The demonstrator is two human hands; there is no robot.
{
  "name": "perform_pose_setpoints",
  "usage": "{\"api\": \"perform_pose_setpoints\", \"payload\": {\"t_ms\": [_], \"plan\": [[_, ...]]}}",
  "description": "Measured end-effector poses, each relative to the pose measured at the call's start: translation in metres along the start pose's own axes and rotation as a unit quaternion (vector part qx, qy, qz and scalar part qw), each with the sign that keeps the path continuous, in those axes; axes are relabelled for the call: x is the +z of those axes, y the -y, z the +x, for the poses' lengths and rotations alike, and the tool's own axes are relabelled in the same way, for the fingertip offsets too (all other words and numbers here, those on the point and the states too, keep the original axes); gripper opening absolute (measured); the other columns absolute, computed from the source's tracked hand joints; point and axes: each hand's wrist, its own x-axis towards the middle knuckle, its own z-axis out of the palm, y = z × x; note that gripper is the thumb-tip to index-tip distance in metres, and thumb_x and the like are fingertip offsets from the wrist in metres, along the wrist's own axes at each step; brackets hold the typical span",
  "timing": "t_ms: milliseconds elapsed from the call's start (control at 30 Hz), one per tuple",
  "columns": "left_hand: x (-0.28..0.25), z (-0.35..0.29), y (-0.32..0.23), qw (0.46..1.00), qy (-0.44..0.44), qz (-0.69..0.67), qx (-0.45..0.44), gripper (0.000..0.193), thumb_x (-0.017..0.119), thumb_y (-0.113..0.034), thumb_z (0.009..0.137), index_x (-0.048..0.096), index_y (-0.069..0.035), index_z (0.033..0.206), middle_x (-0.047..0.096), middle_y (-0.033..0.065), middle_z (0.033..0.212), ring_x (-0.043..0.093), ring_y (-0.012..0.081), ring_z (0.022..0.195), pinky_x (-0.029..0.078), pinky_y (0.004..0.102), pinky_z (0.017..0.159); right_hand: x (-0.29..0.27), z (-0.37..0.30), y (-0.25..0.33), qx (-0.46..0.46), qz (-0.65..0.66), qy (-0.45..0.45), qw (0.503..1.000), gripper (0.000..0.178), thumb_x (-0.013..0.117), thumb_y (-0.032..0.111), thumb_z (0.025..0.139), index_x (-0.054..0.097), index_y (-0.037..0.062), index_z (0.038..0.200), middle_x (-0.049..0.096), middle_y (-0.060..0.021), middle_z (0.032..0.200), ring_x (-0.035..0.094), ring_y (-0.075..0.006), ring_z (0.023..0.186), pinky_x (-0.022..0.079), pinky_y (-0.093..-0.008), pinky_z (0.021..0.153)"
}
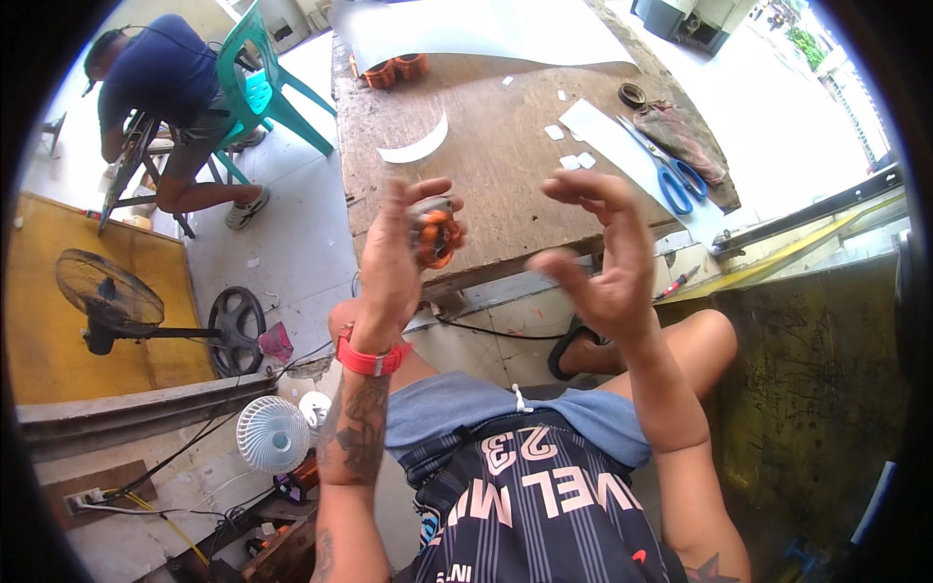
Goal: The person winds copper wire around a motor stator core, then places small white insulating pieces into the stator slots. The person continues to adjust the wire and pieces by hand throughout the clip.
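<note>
**A:** so where's it at? The left hand (pixel 394 255) is wrapped around a small round metal core wound with orange copper wire (pixel 433 233), held up just in front of the near edge of the worn wooden tabletop (pixel 486 185).

**B:** yep, and the right hand (pixel 598 257) is empty — fingers spread and curled, hovering just right of the core, not touching it.

**A:** progress-wise I'd guess mid-job. Small white cut paper pieces (pixel 571 146) lie on the far right of the tabletop beside blue-handled scissors (pixel 671 170), so some cutting looks done.

**B:** can't tell if any paper is in the core yet, too small. There's also a curved white paper strip (pixel 418 146) and more orange wound coils (pixel 397 70) at the far edge — those look untouched, so plenty left I reckon.

**A:** another person in a dark blue shirt (pixel 160 83) bends over on the far left, separate thing.
</note>
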Motion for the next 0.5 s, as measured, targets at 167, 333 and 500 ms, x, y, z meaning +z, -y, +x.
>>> {"api": "perform_pose_setpoints", "payload": {"t_ms": [167,333,500], "plan": [[0.022,-0.019,0.008,0.934,-0.027,-0.342,-0.100,0.096,0.038,-0.084,0.102,0.061,0.003,0.136,0.074,0.0158,0.115,0.078,0.0253,0.100,0.068,0.0406,0.089,0.027,0.006,-0.007,-0.065,-0.169,0.217,0.959,0.088,0.096,0.043,0.073,0.060,0.0070,0.144,0.066,-0.0135,0.137,0.060,-0.0368,0.133,0.044,-0.0536,0.121],[0.003,-0.031,0.007,0.976,-0.015,-0.199,-0.092,0.097,0.031,-0.083,0.104,0.050,0.001,0.149,0.066,0.0154,0.134,0.073,0.0252,0.109,0.062,0.0372,0.094,0.037,0.015,-0.038,0.022,-0.103,0.275,0.956,0.075,0.097,0.030,0.073,0.065,0.0093,0.139,0.068,-0.0147,0.130,0.061,-0.0356,0.132,0.046,-0.0506,0.120],[-0.053,-0.054,-0.003,0.957,-0.085,0.279,0.008,0.046,0.062,-0.038,0.110,0.060,-0.007,0.144,0.063,0.0162,0.140,0.067,0.0301,0.123,0.056,0.0437,0.105,0.043,0.020,-0.069,0.096,-0.125,0.329,0.931,0.072,0.094,0.037,0.079,0.066,0.0076,0.139,0.069,-0.0156,0.130,0.061,-0.0352,0.130,0.049,-0.0456,0.113]]}}
